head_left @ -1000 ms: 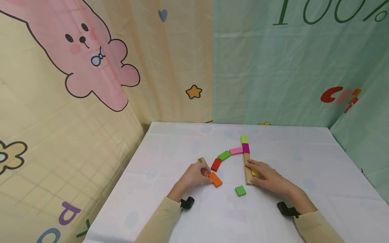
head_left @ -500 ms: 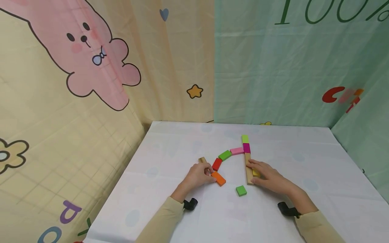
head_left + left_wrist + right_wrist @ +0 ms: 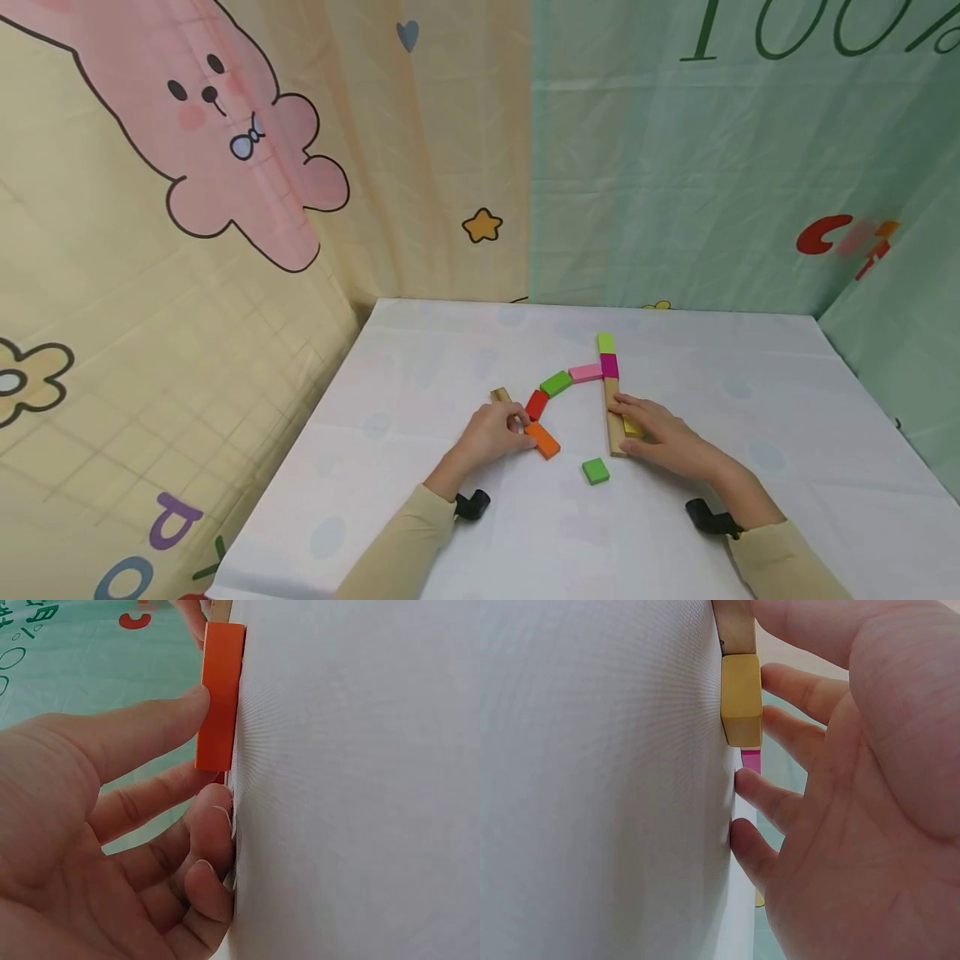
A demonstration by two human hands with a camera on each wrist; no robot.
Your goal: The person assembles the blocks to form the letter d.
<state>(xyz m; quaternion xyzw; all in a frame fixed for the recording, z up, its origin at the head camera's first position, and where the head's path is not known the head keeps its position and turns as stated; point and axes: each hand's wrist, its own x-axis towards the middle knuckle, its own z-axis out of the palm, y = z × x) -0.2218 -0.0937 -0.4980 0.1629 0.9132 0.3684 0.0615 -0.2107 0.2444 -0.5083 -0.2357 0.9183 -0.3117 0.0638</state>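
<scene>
In the head view my left hand holds an orange block flat on the table, its near end against a red block. The left wrist view has the thumb on the orange block's side and the index finger by its end. From the red block, a green block and a pink block curve to a magenta block. My right hand, fingers extended, rests by a long natural-wood strip and a yellow block, which it partly hides in the head view.
A lime block continues the line beyond the magenta one. A loose green block lies between the hands on the white-covered table. A natural-wood block shows partly behind my left hand. Printed curtains hang around the table.
My left hand has moved slightly right, sliding the orange block with it until its end meets the red block. My right hand has stayed in place.
</scene>
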